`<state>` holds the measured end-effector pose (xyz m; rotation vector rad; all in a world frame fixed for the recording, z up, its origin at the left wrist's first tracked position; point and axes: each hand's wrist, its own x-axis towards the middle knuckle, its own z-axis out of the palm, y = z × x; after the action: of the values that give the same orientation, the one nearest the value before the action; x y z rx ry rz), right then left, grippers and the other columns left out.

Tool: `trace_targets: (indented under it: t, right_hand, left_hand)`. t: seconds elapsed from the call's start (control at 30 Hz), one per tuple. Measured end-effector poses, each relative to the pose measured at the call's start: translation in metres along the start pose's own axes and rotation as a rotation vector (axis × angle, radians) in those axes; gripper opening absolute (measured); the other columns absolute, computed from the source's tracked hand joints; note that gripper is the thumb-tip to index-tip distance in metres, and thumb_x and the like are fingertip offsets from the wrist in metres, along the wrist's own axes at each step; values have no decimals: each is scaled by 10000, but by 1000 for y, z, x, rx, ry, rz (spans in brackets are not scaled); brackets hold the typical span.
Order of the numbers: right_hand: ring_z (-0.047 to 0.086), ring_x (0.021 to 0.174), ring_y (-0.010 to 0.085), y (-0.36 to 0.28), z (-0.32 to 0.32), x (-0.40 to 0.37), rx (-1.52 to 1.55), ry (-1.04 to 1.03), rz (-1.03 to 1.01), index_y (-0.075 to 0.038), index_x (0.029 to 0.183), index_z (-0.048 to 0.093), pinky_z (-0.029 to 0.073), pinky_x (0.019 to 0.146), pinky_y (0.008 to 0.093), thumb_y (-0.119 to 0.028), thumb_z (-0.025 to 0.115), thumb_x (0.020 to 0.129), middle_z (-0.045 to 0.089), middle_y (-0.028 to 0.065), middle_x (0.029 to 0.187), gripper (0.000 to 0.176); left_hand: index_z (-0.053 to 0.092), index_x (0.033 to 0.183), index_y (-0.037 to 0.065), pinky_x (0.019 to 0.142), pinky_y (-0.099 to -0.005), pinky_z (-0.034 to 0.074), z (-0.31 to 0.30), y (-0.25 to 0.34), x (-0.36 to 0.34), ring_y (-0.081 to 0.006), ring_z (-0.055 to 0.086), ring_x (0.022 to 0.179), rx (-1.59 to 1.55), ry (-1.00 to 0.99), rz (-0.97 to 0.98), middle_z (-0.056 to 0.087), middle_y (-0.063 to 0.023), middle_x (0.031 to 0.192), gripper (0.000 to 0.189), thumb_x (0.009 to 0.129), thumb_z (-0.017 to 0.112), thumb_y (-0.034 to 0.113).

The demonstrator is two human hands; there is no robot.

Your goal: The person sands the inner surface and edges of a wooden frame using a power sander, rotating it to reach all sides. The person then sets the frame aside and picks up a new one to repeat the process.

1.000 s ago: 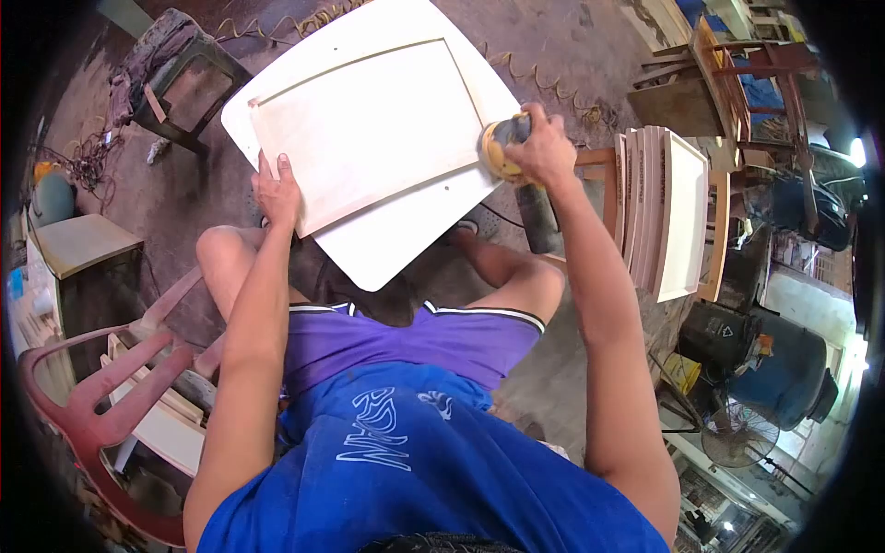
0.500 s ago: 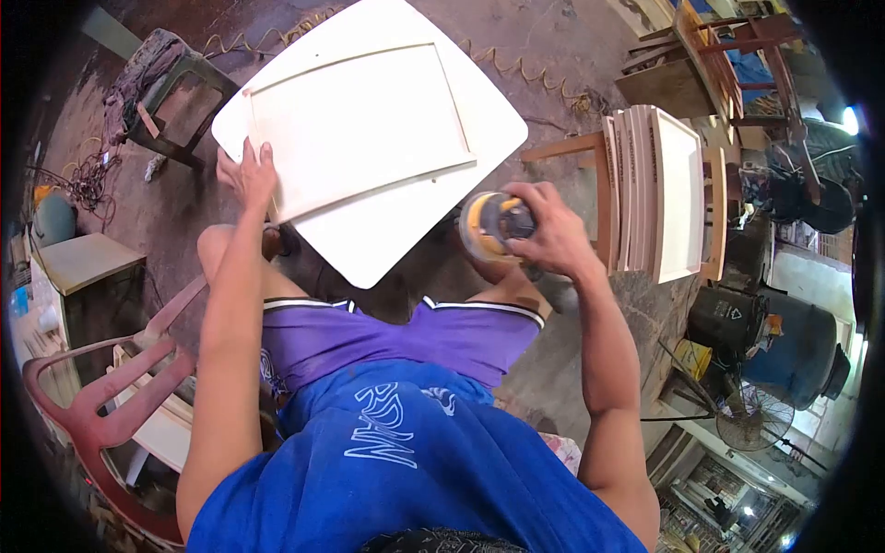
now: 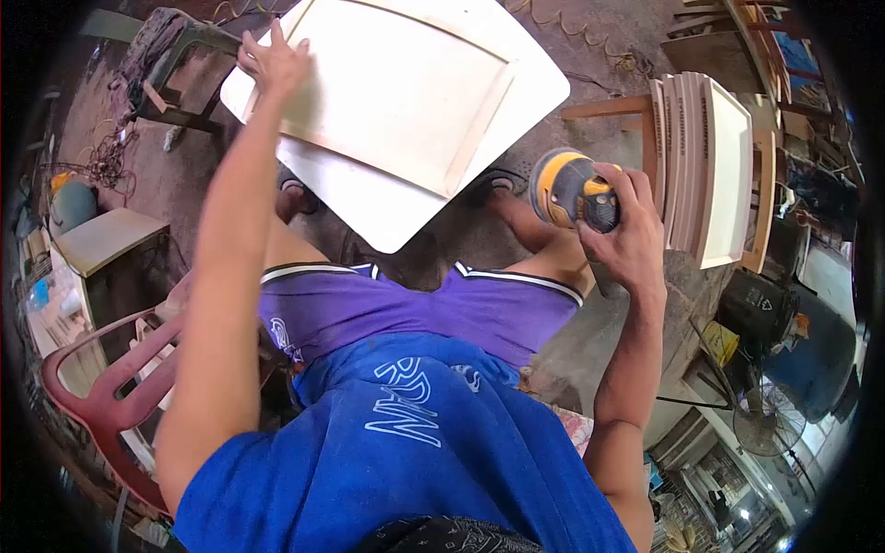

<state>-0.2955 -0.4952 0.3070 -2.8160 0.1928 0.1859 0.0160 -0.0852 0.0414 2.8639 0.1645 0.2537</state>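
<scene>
A pale wooden panel with raised edge strips (image 3: 396, 88) lies on a white board with rounded corners (image 3: 369, 217). My left hand (image 3: 277, 66) rests at the panel's left edge, its fingers spread. To the right of the board, my right hand (image 3: 631, 226) grips a yellow and black sander (image 3: 573, 191). The sander is in the air, tilted, with its round pad turned to the left, apart from the panel.
Several similar panels (image 3: 687, 166) stand stacked on a wooden stool (image 3: 763, 198) at the right. A red plastic chair (image 3: 111, 396) is at the lower left, and a small table (image 3: 111, 241) stands behind it. A dark stool (image 3: 180, 78) is at the upper left.
The panel has turned on the board. My left hand has moved up along its left side. The sander has swung up and tilted in my right hand, and the camera view has shifted.
</scene>
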Motion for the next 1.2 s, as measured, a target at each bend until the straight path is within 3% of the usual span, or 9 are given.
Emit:
trace_targets:
  t: [0.03, 0.1, 0.17, 0.27, 0.4, 0.57, 0.67, 0.8, 1.2]
  right_hand:
    - [669, 1166, 390, -2, 8, 4, 11, -2, -2, -231, 1378, 606, 581, 943, 493, -159, 834, 728, 596, 131, 1333, 693]
    - [665, 1175, 395, -8, 23, 10, 23, -46, -21, -236, 1384, 607, 583, 950, 491, -164, 835, 733, 593, 138, 1337, 693]
    - [658, 1184, 395, -21, 35, 16, 50, -75, -37, -254, 1391, 605, 585, 953, 492, -178, 843, 735, 590, 148, 1339, 701]
    - [651, 1178, 396, -29, 60, 20, -18, -133, -172, -284, 1372, 613, 594, 922, 500, -206, 855, 752, 588, 161, 1329, 670]
    - [658, 1147, 392, -45, 74, 13, -36, -103, -227, -287, 1358, 618, 607, 868, 488, -230, 871, 742, 584, 164, 1295, 669]
    - [659, 1108, 390, -62, 89, 3, -62, -101, -277, -289, 1362, 612, 607, 850, 483, -202, 867, 720, 582, 161, 1289, 697]
    - [656, 1106, 388, -76, 99, 0, -17, -109, -273, -295, 1386, 598, 605, 850, 491, -193, 863, 719, 581, 166, 1289, 725]
    - [654, 1112, 392, -91, 108, -1, -16, -121, -222, -297, 1384, 596, 603, 849, 503, -216, 852, 741, 581, 172, 1270, 696]
    - [690, 997, 435, -134, 138, 21, -174, -198, -267, -287, 1380, 610, 612, 758, 521, -372, 814, 849, 594, 206, 1213, 575]
  left_hand:
    - [315, 1662, 100, 1254, -667, 173, -3, 11, -24, -550, 81, 1561, -238, 110, -49, 79, -366, 1681, 959, 905, 737, 510]
    - [210, 1647, -57, 1254, -661, 159, -21, 24, -91, -569, 31, 1557, -321, 129, -220, 49, -401, 1665, 1131, 865, 773, 536]
    - [141, 1618, -148, 1258, -674, 106, -17, 25, -159, -578, 14, 1561, -300, -23, -444, 39, -429, 1658, 1223, 860, 758, 588]
    - [165, 1617, -148, 1263, -683, 35, -17, 37, -206, -567, 3, 1573, -206, -266, -434, 34, -397, 1688, 1201, 881, 728, 616]
    - [184, 1623, -147, 1249, -712, -10, 3, 21, -192, -564, -10, 1582, -214, -268, -300, 64, -283, 1747, 1183, 907, 669, 660]
    - [215, 1641, -101, 1252, -707, -27, 15, -7, -137, -544, -23, 1595, -200, -333, -128, 23, -281, 1756, 1212, 889, 634, 753]
    - [268, 1678, 54, 1237, -733, 11, 20, -26, -114, -543, -3, 1598, -115, -382, 29, 49, -300, 1746, 1253, 808, 635, 878]
    - [170, 1702, 58, 1219, -753, -51, -4, -12, -144, -561, -88, 1589, -52, -519, 46, -26, -353, 1727, 1406, 716, 662, 931]
    - [164, 1707, 78, 1236, -714, -87, -5, -1, -169, -538, -147, 1589, -165, -504, 9, -68, -328, 1737, 1403, 705, 718, 889]
